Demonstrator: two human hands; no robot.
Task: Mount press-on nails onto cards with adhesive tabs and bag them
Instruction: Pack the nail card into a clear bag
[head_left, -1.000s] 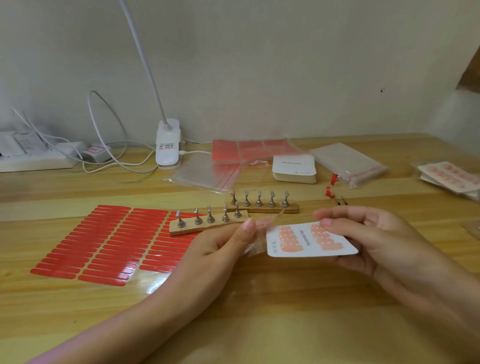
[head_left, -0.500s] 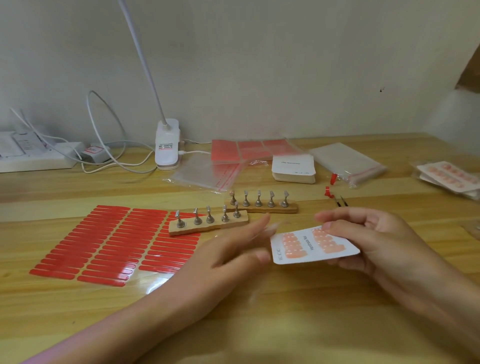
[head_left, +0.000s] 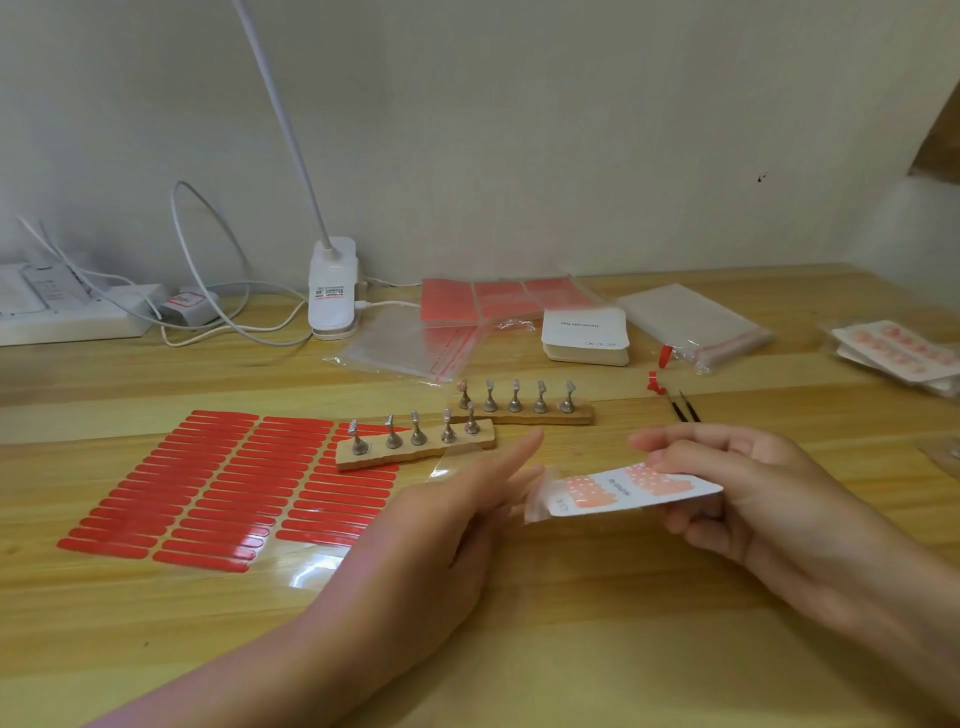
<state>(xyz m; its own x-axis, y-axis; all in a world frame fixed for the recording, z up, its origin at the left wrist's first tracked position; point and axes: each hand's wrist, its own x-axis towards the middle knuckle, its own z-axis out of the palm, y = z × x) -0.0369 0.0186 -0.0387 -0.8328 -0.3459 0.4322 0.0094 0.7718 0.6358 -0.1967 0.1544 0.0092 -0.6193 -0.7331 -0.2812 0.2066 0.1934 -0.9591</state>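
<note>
Since half a second ago the left hand (head_left: 457, 525) has been moving back in toward the card (head_left: 631, 491), and a thin clear film (head_left: 537, 499) is now showing blurred at the card's left end, where the left fingertips are meeting it. Whether those fingers are pinching the film or only touching it is hard to tell through the blur; the forefinger is pointing out straight and the rest are lying loosely extended. The right hand (head_left: 737, 493) is holding the card by its right end, thumb on top and fingers curled beneath, keeping it lifted just above the wooden table (head_left: 519, 649), slightly tilted. The card is carrying two groups of peach press-on nails (head_left: 592, 493).

To the left, a sheet of red adhesive tabs (head_left: 208, 488) is lying flat on the table. On its right edge the near wooden nail stand (head_left: 415, 447) is sitting with its metal pegs upright, and a second stand (head_left: 519, 408) is lying just beyond it. Farther back a stack of blank cards (head_left: 584, 338) is resting beside a pack of clear bags (head_left: 691, 327), with a loose clear bag (head_left: 410, 343) to the left of the stack and tweezers (head_left: 685, 408) near the right hand. At the far right edge finished bagged cards (head_left: 898, 353) are lying. A white clip lamp (head_left: 332, 291) is standing against the wall.
</note>
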